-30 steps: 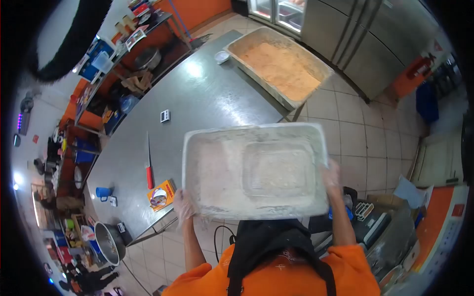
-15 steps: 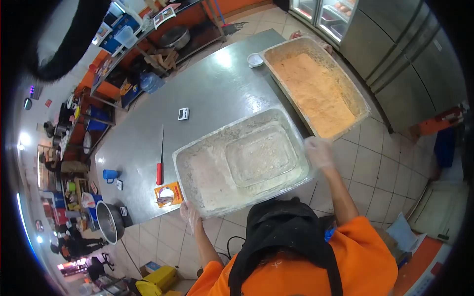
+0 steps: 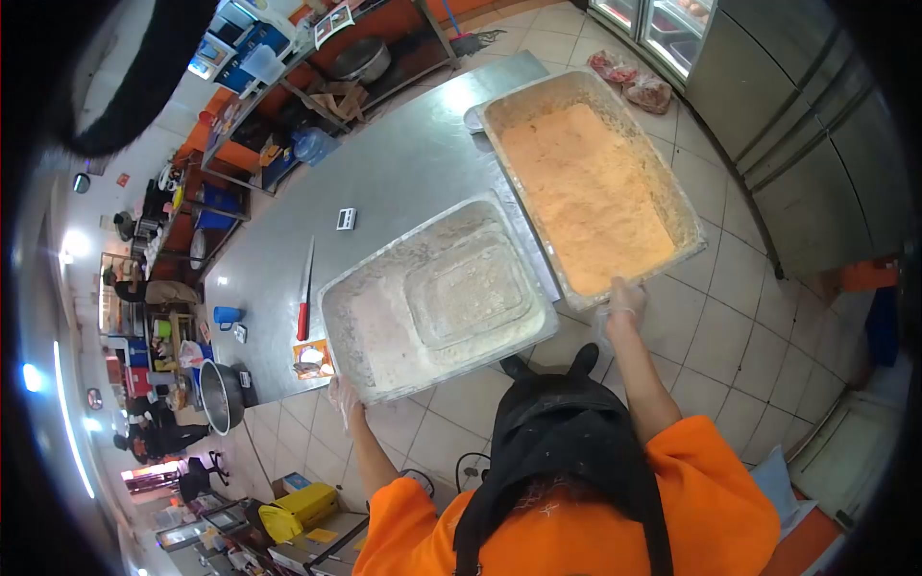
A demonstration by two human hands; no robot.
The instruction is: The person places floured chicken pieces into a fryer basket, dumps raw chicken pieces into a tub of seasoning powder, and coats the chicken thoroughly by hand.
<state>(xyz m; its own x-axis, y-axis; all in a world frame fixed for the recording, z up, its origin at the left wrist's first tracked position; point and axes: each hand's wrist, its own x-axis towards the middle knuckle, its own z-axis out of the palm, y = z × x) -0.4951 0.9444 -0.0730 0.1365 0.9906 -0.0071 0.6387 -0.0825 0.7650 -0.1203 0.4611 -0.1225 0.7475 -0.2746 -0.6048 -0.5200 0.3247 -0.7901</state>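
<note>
Specifically, I had the left hand (image 3: 345, 397) with its grip clamped on the near-left corner of the pale tub (image 3: 367, 290), over the worktop's (image 3: 413, 158) edge. The right hand (image 3: 624, 304) was at the powder tub's (image 3: 665, 187) near rim; I could not tell whether its grip was closed. The knife (image 3: 303, 322) lay beside the pale tub.

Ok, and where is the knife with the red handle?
In the head view, the knife lies on the metal table, left of centre, between the blue mug and the pale, floury tub.
</note>
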